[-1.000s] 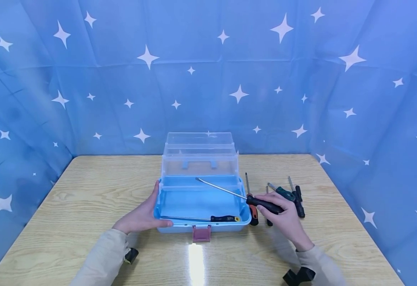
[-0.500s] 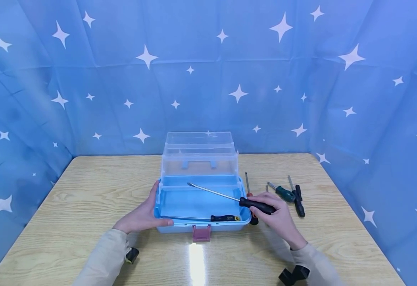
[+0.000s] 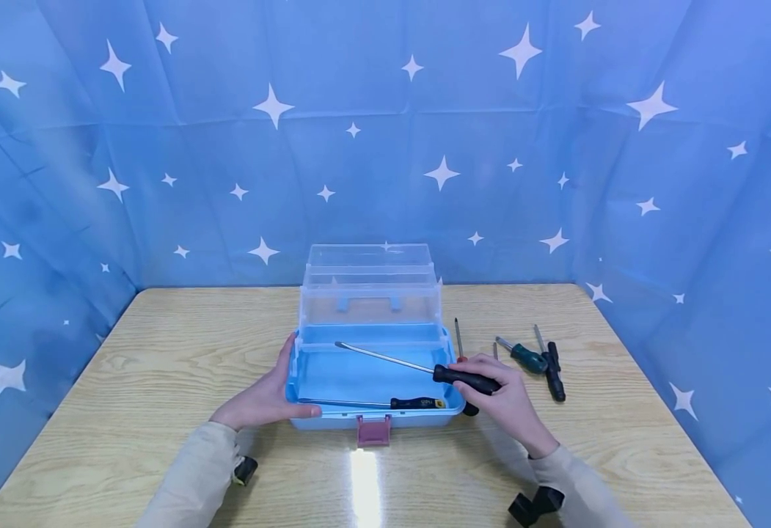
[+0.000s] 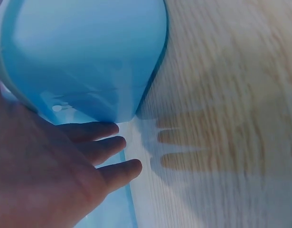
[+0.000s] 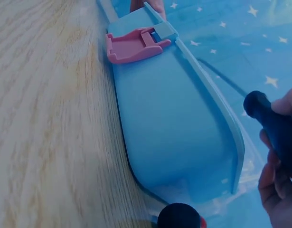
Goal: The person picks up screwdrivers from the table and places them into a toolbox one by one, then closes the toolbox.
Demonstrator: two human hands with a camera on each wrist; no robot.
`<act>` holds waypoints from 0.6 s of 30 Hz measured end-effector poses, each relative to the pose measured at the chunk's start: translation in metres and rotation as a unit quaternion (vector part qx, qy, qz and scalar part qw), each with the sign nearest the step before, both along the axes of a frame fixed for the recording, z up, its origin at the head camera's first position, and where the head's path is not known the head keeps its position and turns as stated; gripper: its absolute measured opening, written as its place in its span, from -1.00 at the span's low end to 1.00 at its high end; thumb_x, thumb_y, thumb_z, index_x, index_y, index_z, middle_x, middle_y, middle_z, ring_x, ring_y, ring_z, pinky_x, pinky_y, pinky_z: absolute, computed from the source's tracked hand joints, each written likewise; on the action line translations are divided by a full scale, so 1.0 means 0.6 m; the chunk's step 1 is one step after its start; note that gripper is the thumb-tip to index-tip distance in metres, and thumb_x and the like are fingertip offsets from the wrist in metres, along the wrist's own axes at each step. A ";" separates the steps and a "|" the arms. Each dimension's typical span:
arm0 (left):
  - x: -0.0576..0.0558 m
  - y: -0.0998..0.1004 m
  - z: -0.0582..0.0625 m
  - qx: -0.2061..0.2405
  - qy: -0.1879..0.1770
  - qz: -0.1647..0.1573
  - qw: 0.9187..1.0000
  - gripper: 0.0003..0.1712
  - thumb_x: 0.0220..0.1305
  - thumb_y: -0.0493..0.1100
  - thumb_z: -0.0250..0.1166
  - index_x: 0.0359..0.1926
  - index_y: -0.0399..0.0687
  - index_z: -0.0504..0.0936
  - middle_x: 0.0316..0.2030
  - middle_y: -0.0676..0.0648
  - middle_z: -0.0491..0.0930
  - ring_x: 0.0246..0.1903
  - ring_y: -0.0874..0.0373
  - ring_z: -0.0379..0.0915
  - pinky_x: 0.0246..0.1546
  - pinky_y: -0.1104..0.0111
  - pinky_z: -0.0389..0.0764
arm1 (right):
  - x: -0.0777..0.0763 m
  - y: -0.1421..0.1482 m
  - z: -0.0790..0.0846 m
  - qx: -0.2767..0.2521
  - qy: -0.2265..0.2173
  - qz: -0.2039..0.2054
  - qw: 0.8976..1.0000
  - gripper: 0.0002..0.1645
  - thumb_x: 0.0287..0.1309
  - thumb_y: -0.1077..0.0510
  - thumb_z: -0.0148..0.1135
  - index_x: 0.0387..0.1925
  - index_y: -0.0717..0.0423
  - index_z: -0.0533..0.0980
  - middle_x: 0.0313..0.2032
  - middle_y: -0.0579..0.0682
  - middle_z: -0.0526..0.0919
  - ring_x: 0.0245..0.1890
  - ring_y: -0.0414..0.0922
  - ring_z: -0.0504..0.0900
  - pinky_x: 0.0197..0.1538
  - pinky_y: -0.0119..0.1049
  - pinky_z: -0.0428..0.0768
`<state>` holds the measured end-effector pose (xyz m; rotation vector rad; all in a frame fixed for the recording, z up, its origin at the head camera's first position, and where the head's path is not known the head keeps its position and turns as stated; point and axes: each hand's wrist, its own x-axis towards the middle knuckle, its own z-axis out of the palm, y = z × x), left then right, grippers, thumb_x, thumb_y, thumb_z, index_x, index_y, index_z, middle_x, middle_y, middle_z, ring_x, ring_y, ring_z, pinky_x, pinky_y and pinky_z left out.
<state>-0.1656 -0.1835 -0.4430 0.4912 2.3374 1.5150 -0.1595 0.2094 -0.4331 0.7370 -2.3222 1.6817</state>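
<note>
A light-blue toolbox [image 3: 425, 422] stands with its clear lid [image 3: 368, 282] raised at the back. At its left end rests my left hand [image 3: 262, 400], thumb on the front rim; the left wrist view shows straight fingers [image 4: 119, 173] against the end wall. My right hand [image 3: 505, 396] grips the black handle of a long flathead screwdriver [image 3: 447, 374], also in the right wrist view. The screwdriver's shaft points left, over the box's inside. Along the front inside wall lies another screwdriver [image 3: 418, 403], its black handle ending in yellow.
Right of the box lie more screwdrivers: a red-and-black one [image 3: 458, 341] partly behind my right hand, a green-handled one [image 3: 527, 358] and a black-handled one [image 3: 553, 378]. A pink latch [image 3: 373, 431] hangs on the box front. Starry blue cloth [image 3: 385, 147] surrounds the wooden table [image 3: 180, 352].
My right hand has moved left with the screwdriver, bringing its shaft farther across the box. My left hand has stayed at the left end of the toolbox.
</note>
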 end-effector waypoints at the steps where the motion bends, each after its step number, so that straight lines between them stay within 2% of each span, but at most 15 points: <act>1: 0.000 0.000 0.000 -0.001 -0.001 0.001 1.000 0.49 -0.02 -0.03 0.53 0.48 0.08 -0.56 0.42 -0.35 -0.08 0.32 -0.34 0.05 0.20 -0.19 0.23 | -0.002 0.000 -0.002 0.000 0.002 0.001 1.000 -0.67 0.09 0.44 0.31 -0.06 0.25 0.65 -0.07 0.13 0.61 -0.14 -0.14 0.55 -0.25 -0.32 0.58; 5: 0.000 -0.001 -0.001 -0.006 -0.004 0.003 1.000 0.50 -0.02 -0.01 0.53 0.48 0.09 -0.56 0.43 -0.36 -0.09 0.32 -0.34 0.05 0.20 -0.19 0.23 | -0.008 -0.003 -0.007 0.001 0.006 0.015 1.000 -0.67 0.09 0.42 0.32 -0.06 0.24 0.65 -0.07 0.12 0.61 -0.12 -0.13 0.54 -0.24 -0.31 0.58; 11: -0.002 -0.001 -0.006 -0.001 -0.002 0.003 1.000 0.49 -0.02 -0.02 0.53 0.49 0.13 -0.56 0.44 -0.33 -0.10 0.33 -0.32 0.04 0.22 -0.18 0.21 | -0.016 -0.010 -0.006 0.004 0.008 0.039 0.999 -0.67 0.09 0.45 0.31 -0.07 0.25 0.65 -0.13 0.08 0.62 -0.23 -0.10 0.55 -0.35 -0.31 0.57; 18: -0.004 -0.001 -0.006 0.013 0.002 -0.001 1.000 0.49 -0.02 -0.03 0.53 0.49 0.18 -0.55 0.45 -0.29 -0.13 0.34 -0.31 0.03 0.22 -0.18 0.20 | -0.012 -0.026 0.025 0.025 0.001 0.052 0.998 -0.72 0.09 0.46 0.30 -0.11 0.32 0.64 -0.16 0.13 0.63 -0.28 -0.12 0.59 -0.39 -0.29 0.57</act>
